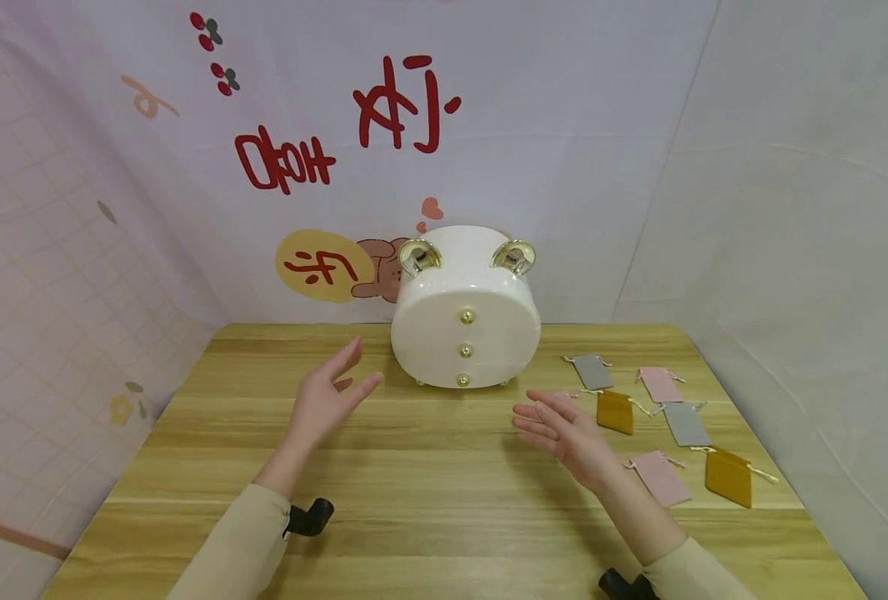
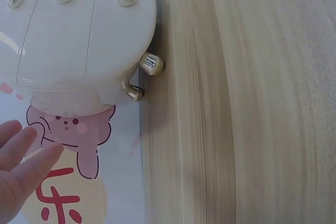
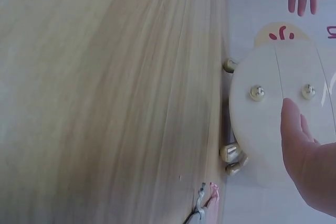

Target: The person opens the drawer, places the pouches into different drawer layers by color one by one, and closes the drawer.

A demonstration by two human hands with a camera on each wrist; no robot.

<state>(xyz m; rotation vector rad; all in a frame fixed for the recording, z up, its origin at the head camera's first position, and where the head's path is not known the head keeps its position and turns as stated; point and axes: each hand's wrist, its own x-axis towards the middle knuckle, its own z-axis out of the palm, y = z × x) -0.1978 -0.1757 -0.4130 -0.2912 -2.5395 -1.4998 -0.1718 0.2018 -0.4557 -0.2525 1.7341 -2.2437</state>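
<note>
A glossy white cabinet [image 1: 427,342] with a rounded front stands at the back middle of the table. Three gold knobs run down its front, two gold ear-shaped pieces sit on top, and gold feet [image 2: 152,64] show below. Seams between the drawers appear in both wrist views, and the drawers are pushed in. Left of the cabinet, my left hand [image 1: 327,400] hovers over the wood with thumb and fingers spread, holding nothing. My right hand [image 1: 570,437] is in front and to the right of it, fingers extended, palm turned inward, also holding nothing.
Several drawstring pouches lie flat on the right of the wooden table [image 1: 429,500]: grey [image 1: 592,372], pink [image 1: 660,478] and mustard [image 1: 729,477]. One pink pouch is mostly hidden behind my right hand. Printed cloth [image 1: 564,150] hangs behind and along both sides.
</note>
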